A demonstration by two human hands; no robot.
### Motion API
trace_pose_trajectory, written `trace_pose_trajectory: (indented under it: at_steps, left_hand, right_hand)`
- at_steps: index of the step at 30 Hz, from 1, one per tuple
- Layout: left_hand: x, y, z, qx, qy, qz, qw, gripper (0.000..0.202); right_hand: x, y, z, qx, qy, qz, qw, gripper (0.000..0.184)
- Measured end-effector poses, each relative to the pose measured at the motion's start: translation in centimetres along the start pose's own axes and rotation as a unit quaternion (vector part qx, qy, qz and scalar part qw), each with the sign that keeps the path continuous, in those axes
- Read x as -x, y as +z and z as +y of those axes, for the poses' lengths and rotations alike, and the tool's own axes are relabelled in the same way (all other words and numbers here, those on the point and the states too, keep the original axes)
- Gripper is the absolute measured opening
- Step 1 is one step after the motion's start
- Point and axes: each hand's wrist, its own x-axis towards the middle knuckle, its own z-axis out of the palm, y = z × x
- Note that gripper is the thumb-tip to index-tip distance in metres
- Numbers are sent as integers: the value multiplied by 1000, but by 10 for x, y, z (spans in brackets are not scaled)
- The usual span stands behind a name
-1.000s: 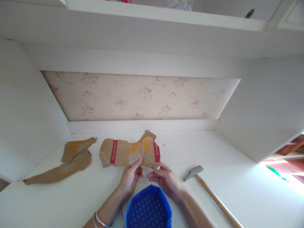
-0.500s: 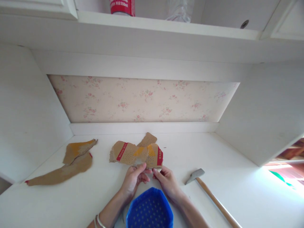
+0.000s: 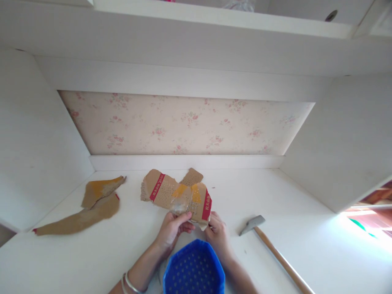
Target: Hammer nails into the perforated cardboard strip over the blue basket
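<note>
A torn piece of brown cardboard (image 3: 165, 192), dotted with small holes and marked with red printed bands and yellow patches, is held above the counter. My left hand (image 3: 174, 228) pinches its lower edge, thumb on top. At the lower right corner, my right hand (image 3: 217, 230) has its fingers closed on the edge, partly behind the sheet. Clear tape shines near the left thumb. Just below the hands is a blue many-sided container (image 3: 194, 267) with a dotted inside. Behind the held sheet another perforated cardboard strip (image 3: 192, 177) shows.
Torn cardboard scraps (image 3: 92, 214) lie on the white counter (image 3: 137, 261) at the left. To the right rests a hammer (image 3: 269, 245) with a wooden handle. White side panels and an overhead shelf (image 3: 196, 53) enclose the space.
The held cardboard has tilted up, its holes and tape showing more. My right hand has shifted slightly right and down to the corner. The view has tipped downward.
</note>
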Motion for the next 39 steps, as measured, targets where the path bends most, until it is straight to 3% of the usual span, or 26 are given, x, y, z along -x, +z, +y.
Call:
trace_pose_trajectory:
  at_steps: [7, 13, 20, 30, 39]
  left_hand:
    - [1, 3, 1, -7, 4, -3, 1000, 33]
    - [0, 1, 0, 17, 19, 5, 1000, 29]
    - [-1, -1, -5, 21, 14, -11, 1000, 28]
    - [-2, -2, -5, 8, 20, -25, 999, 29]
    - [-1, -3, -6, -19, 23, -44, 999, 25]
  right_hand:
    - [2, -2, -7, 41, -43, 19, 998, 27]
    - [0, -2, 0, 31, -23, 36, 999, 26]
    - [-3, 0, 10, 31, -19, 1, 999, 17]
    - [2, 2, 8, 73, -62, 29, 995, 17]
    - [3, 0, 3, 109, -89, 15, 990, 14]
